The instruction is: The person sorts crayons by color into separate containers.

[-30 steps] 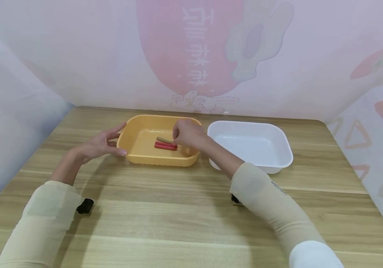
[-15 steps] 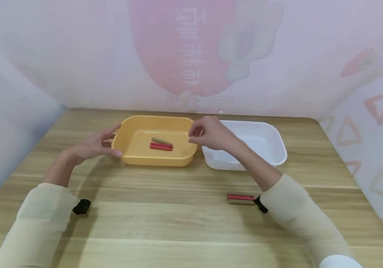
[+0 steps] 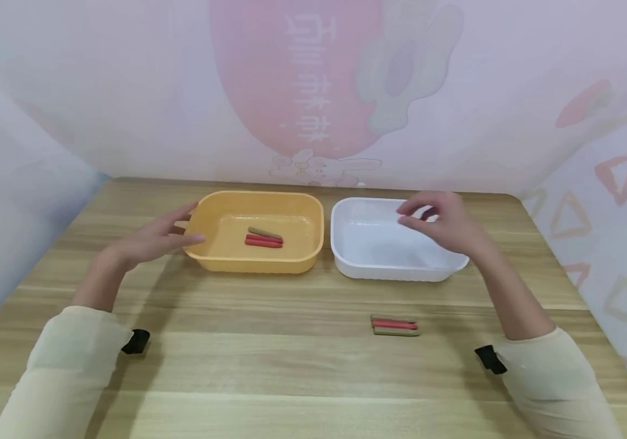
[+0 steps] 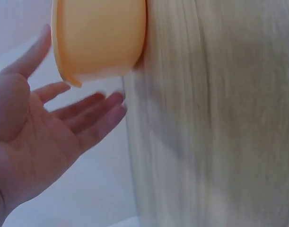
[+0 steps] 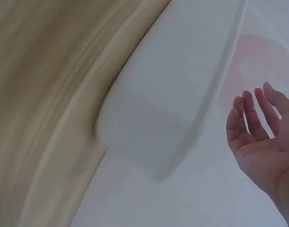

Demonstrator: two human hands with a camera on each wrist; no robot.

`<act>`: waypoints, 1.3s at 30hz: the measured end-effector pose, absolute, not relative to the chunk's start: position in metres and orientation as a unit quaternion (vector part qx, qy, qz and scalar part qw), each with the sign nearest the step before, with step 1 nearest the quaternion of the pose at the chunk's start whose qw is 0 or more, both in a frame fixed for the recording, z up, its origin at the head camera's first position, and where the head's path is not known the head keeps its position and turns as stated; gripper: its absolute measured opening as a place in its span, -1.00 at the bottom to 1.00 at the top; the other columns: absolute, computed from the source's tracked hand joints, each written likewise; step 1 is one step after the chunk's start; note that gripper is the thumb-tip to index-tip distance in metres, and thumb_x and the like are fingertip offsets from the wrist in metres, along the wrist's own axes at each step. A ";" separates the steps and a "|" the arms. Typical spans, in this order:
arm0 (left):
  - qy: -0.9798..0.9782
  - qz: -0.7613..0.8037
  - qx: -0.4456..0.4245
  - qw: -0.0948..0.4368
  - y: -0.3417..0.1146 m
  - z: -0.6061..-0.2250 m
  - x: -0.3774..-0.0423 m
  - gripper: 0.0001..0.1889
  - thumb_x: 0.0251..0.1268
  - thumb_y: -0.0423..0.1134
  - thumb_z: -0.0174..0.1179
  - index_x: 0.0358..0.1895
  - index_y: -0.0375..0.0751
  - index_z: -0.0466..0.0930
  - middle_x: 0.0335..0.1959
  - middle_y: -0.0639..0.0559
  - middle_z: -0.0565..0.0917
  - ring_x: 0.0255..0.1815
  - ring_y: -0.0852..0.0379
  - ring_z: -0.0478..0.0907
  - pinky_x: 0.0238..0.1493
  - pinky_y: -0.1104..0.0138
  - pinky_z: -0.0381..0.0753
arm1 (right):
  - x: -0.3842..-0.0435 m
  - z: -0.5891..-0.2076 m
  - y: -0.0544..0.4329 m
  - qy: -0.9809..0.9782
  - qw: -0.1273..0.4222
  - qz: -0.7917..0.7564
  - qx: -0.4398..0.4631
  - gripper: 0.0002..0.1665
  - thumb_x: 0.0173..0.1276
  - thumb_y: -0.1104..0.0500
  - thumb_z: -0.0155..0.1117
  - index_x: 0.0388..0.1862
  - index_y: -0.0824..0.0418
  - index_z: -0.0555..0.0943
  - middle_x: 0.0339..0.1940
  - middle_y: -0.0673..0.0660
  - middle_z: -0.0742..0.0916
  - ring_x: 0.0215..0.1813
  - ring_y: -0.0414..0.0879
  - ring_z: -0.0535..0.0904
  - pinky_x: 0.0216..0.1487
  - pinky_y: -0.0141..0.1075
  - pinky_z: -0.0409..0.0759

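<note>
A yellow plastic basin [image 3: 258, 266] stands at the back of the table, holding two red sticks [image 3: 264, 245] and an olive one [image 3: 265, 233]. My left hand [image 3: 151, 241] is at its left end, fingers spread; in the left wrist view the hand [image 4: 45, 113] has its thumb and fingers around the basin's rim [image 4: 64, 71] without a grip, and contact is hard to tell. Over the right part of a white basin [image 3: 395, 272] hovers my right hand [image 3: 445, 222], fingers loosely bent. The right wrist view shows that hand [image 5: 265, 146] holding nothing, beside the basin's wall [image 5: 158, 104].
On the wooden table [image 3: 247, 360], in front of the white basin, lie several short red and olive sticks [image 3: 395, 325] side by side. The two basins stand next to each other with a narrow gap between. A printed curtain [image 3: 154, 91] hangs behind the table.
My right hand has moved right, from inside the yellow basin to above the white one. The sticks on the table have come fully into view. My left hand's fingers have loosened at the yellow rim.
</note>
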State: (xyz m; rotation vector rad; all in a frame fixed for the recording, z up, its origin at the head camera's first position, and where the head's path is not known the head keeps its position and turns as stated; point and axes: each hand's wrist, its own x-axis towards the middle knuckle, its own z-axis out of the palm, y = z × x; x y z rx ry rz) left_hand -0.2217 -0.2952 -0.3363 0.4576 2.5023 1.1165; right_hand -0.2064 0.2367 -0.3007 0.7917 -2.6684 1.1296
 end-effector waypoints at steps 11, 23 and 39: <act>0.941 0.262 0.214 0.022 -0.253 -0.317 -0.212 -0.18 0.46 -0.15 0.33 0.60 -0.42 0.12 0.53 -0.52 0.19 0.52 -0.50 0.14 0.41 -0.35 0.20 | -0.205 -0.323 0.323 -0.912 -0.006 0.383 0.146 -0.53 0.43 0.29 0.39 0.26 0.44 0.59 0.28 0.41 0.64 0.37 0.37 0.50 0.22 -0.18 0.60; 0.932 0.197 0.303 -0.021 -0.185 -0.284 -0.187 -0.32 0.40 -0.25 0.37 0.50 -0.40 0.36 0.43 -0.38 0.44 0.45 -0.37 0.36 0.41 -0.18 0.35 | -0.210 -0.334 0.340 -0.894 -0.130 0.408 0.130 -0.05 0.35 0.24 0.48 0.62 0.33 0.23 0.51 0.41 0.42 0.32 0.38 0.55 0.00 -0.43 0.61; 0.880 0.254 0.399 0.031 -0.124 -0.282 -0.175 -0.35 0.40 -0.20 0.38 0.49 -0.29 0.42 0.38 -0.21 0.56 0.36 -0.14 0.51 0.23 0.02 0.60 | -0.215 -0.334 0.348 -0.865 -0.193 0.440 0.143 0.21 0.22 0.30 0.56 0.72 0.17 0.06 0.52 0.49 0.39 0.39 0.46 0.46 0.03 -0.26 0.66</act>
